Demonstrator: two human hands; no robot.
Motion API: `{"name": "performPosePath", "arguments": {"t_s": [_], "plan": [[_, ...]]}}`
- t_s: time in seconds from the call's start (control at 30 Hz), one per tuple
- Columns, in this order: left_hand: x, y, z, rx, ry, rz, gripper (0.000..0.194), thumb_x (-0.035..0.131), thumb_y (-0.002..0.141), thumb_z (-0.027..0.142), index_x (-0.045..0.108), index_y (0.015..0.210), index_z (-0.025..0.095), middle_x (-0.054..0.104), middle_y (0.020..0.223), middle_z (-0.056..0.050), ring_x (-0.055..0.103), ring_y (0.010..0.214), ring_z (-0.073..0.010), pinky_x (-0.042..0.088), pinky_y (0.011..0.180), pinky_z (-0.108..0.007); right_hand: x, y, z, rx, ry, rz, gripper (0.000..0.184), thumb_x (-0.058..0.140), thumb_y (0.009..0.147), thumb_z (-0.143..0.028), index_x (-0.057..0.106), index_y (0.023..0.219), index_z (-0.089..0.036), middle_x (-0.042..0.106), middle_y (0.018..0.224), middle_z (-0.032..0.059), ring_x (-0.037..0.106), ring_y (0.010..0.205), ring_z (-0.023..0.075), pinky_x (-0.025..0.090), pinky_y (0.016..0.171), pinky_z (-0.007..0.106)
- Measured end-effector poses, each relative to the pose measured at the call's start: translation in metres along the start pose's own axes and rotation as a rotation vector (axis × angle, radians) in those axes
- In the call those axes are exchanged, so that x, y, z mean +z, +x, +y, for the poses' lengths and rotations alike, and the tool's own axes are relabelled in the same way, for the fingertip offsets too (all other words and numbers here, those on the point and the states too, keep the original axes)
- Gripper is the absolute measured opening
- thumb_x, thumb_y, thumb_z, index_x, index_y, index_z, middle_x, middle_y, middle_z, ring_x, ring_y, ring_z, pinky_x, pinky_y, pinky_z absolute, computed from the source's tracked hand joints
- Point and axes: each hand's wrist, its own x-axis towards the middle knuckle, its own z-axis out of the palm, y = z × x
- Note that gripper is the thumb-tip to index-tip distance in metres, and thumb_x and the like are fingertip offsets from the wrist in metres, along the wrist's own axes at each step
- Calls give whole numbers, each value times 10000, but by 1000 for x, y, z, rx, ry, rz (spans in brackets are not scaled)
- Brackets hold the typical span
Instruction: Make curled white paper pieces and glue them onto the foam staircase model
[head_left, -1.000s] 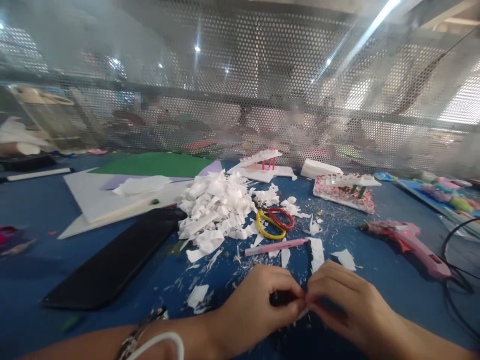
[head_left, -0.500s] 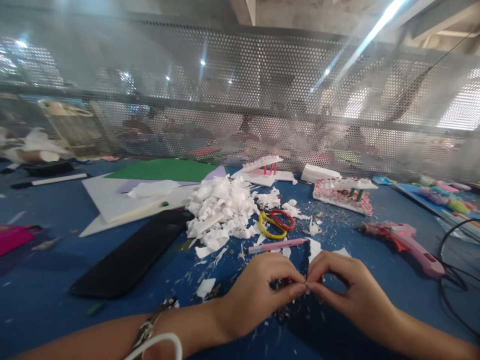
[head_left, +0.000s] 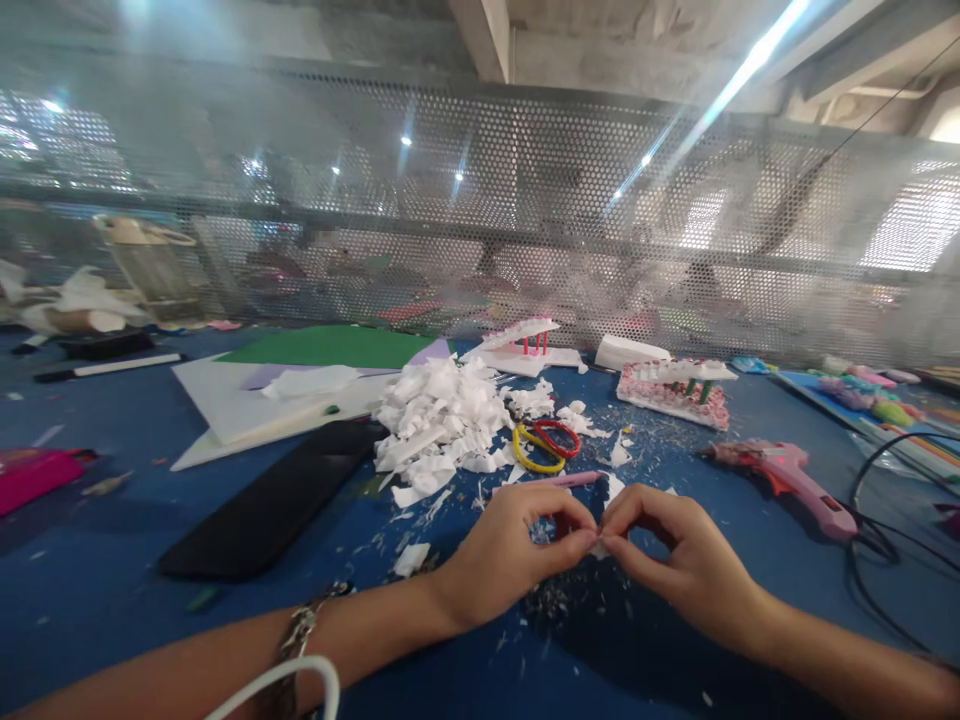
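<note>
Over the blue tabletop [head_left: 420, 660], my left hand [head_left: 502, 555] and my right hand [head_left: 682, 560] meet fingertip to fingertip. Each pinches with thumb and forefinger at a tiny scrap of white paper [head_left: 599, 548], mostly covered by the fingers. Just behind the hands lies a pink pen [head_left: 566, 480], partly hidden by my left hand. Beyond it, a yellow ring [head_left: 534, 462] and a red ring [head_left: 559, 440] overlap. A heap of torn white paper [head_left: 442, 420] rises to their left, with small shreds scattered under my hands.
At right, a pink glue gun [head_left: 787, 480] lies near a black cable [head_left: 855, 510]. Two small white models [head_left: 517, 358] [head_left: 671, 395] stand at the back before a perforated metal screen [head_left: 450, 260]. A black flat case [head_left: 277, 505] and a green sheet [head_left: 330, 346] lie left.
The view has tilted up slightly and shifted. My hands stay pinched together, and a little more of the white scrap shows beneath the fingertips.
</note>
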Motion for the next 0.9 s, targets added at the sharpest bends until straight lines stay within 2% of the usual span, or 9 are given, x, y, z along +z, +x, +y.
{"name": "performPosePath", "arguments": {"t_s": [0.17,0.33,0.53,0.67,0.73,0.8,0.9], "plan": [[3,7,1,9,-161,69,165,591,784,317,640,765,161,640,749,-7,561,729,-122,423,727,-248,-3,8,-4,-22,81,67,100,594,804,-259,604,739,-184,627,722,1,579,665,82,474,644,214],[3,14,10,-54,-448,73,199,635,750,350,615,781,154,602,742,6,523,697,-91,413,702,-223,-8,15,-12,-88,138,135,80,603,793,-261,583,768,-188,618,736,-6,575,661,67,478,627,194],[-4,21,12,-14,-403,87,208,684,705,333,630,752,138,615,763,-17,535,727,-106,406,744,-258,-9,23,-11,-186,36,197,29,600,786,-198,571,786,-191,626,753,-7,585,685,65,484,653,191],[-7,23,10,-12,-392,33,207,690,698,322,628,779,143,592,729,1,511,685,-87,392,683,-238,-9,22,-9,-245,6,212,52,599,792,-181,587,840,-198,648,798,-2,606,708,73,499,672,203],[-7,21,10,-18,-406,9,223,698,692,334,627,787,146,584,711,6,502,664,-82,382,652,-228,-10,21,-9,-320,-60,206,21,588,809,-177,591,805,-198,645,770,-2,599,695,78,494,666,218],[-6,19,11,-24,-428,3,220,703,689,341,628,766,149,586,704,4,496,650,-77,380,641,-225,-11,19,-9,-396,-135,188,65,575,823,-170,600,770,-197,641,735,-1,588,680,84,486,655,230],[-5,16,13,-35,-479,3,194,714,674,324,629,713,154,590,682,4,496,638,-73,388,649,-223,-12,15,-11,-433,-194,171,66,588,825,-174,640,797,-203,656,736,5,592,676,95,489,652,247]]}}
